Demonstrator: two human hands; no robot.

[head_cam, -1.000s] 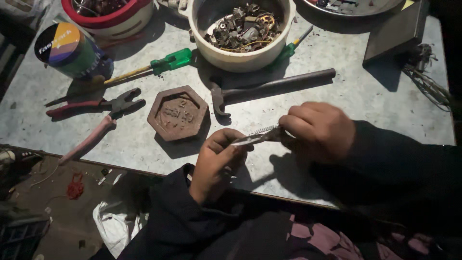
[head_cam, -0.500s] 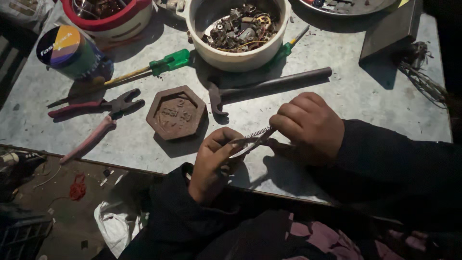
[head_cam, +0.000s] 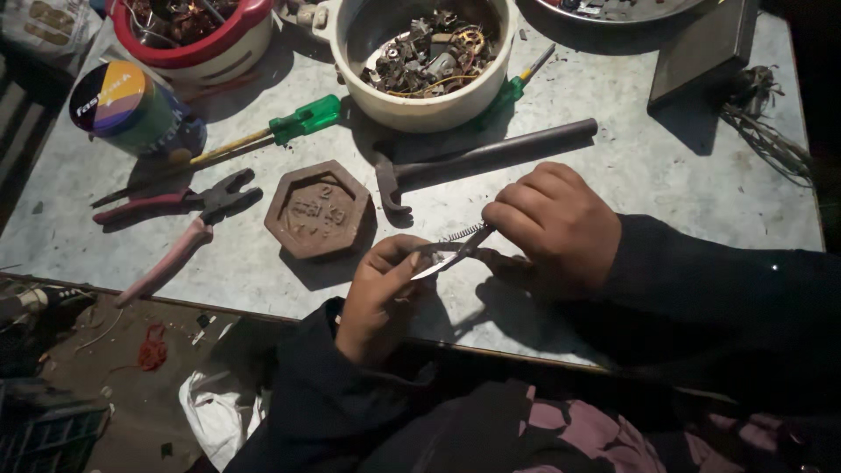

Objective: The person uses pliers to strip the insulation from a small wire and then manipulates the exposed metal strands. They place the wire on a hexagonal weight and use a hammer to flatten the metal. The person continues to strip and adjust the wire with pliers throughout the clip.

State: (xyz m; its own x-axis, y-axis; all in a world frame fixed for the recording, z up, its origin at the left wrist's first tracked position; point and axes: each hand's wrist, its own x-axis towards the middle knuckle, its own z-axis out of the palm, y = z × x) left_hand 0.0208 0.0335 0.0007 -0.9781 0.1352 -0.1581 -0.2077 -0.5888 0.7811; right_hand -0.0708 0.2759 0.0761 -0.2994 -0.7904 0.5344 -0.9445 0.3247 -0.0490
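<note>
Two hands over the near edge of the tabletop point(head_cam: 683, 184), grey metal, scratched. Largest item on it: white bowl point(head_cam: 427, 66) of scrap metal parts at the far edge, centre; red-rimmed bowl point(head_cam: 197, 35) at the far left corner. Dark hammer point(head_cam: 482, 159) lies just in front of the white bowl, handle pointing right. Brown hexagonal weight point(head_cam: 320, 210) sits left of the hammer head. Pink-handled pliers point(head_cam: 180, 228) and green-handled screwdriver point(head_cam: 254, 140) lie toward the left edge.

My right hand point(head_cam: 552, 223) is closed around a small metal tool point(head_cam: 451, 256), fingers curled tight. My left hand point(head_cam: 381, 293) pinches its tip between thumb and forefinger. A small coil spring point(head_cam: 464, 233) sits at the tool, between the hands; exact attachment not resolvable. Long axis of tool runs low-left to high-right, from left-hand pinch up into the right fist. Both hands touch it; the spring lies nearer the right.
</note>
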